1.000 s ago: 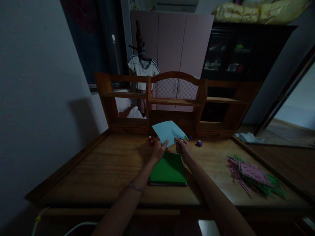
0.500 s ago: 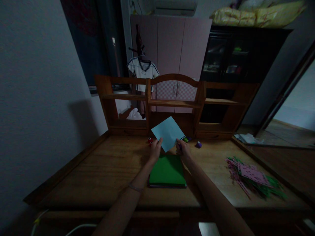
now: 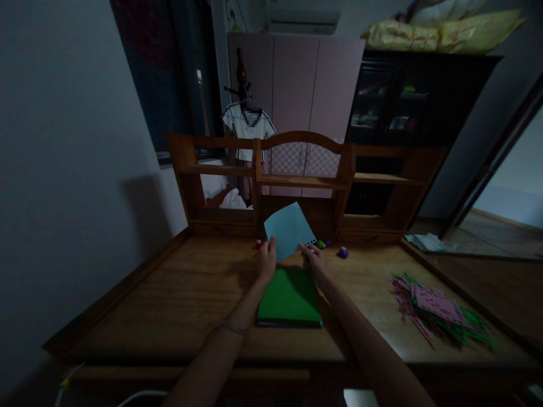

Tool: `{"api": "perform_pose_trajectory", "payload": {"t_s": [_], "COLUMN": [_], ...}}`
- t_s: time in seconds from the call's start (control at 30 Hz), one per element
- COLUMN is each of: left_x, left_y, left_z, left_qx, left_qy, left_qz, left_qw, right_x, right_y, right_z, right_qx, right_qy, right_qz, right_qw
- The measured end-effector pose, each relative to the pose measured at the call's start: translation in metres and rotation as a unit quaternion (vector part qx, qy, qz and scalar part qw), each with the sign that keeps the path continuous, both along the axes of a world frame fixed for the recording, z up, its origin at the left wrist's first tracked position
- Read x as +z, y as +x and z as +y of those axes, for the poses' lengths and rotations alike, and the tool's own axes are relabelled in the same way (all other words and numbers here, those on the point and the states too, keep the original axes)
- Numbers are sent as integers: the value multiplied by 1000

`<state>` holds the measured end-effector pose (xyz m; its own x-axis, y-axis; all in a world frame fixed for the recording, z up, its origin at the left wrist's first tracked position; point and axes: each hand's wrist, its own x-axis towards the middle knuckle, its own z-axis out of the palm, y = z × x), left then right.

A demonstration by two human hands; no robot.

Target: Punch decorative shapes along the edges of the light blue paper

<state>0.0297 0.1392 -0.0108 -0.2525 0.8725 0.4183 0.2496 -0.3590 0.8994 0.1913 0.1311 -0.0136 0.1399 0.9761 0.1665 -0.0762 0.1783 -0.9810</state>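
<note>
Both my hands hold up a light blue paper sheet (image 3: pixel 289 228) over the far middle of the wooden desk (image 3: pixel 178 294). My left hand (image 3: pixel 267 262) pinches its lower left edge. My right hand (image 3: pixel 313 260) grips the lower right edge, where a row of small punched holes shows; something small and dark seems to sit in that hand, but I cannot make it out. Below the hands lies a stack of green sheets (image 3: pixel 289 297) flat on the desk.
Small craft punches sit by the shelf unit: red (image 3: pixel 258 243), green (image 3: pixel 320 243), purple (image 3: pixel 343 252). A heap of pink and green punched paper (image 3: pixel 436 308) lies at the right. A wooden hutch (image 3: pixel 303 181) lines the desk's back edge; a wall stands left.
The blue sheet has turned more upright and drawn slightly inward between the hands. My left hand slid up along its left edge. The view shifted a little downward.
</note>
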Motion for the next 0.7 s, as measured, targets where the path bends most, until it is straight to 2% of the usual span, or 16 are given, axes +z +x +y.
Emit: {"api": "perform_pose_trajectory", "payload": {"t_s": [0.17, 0.3, 0.43, 0.57, 0.7], "left_x": [-2, -10, -22, -31, -28], "left_y": [2, 9, 14, 16, 15], "left_z": [0, 3, 5, 7, 5], "left_qx": [-33, -77, -111, -105, -107], "left_qy": [-13, -31, -33, -127, -107], "left_qz": [44, 101, 91, 67, 43], "left_qw": [998, 991, 989, 984, 987], "right_x": [1, 2, 7, 18, 28], "right_y": [-1, 0, 0, -5, -9], "right_z": [0, -2, -5, -8, -11], "right_qx": [5, -3, -7, 30, 88], "right_qy": [7, 22, 29, -6, -17], "right_qz": [67, 55, 37, 67, 119], "right_qw": [998, 998, 999, 997, 989]}}
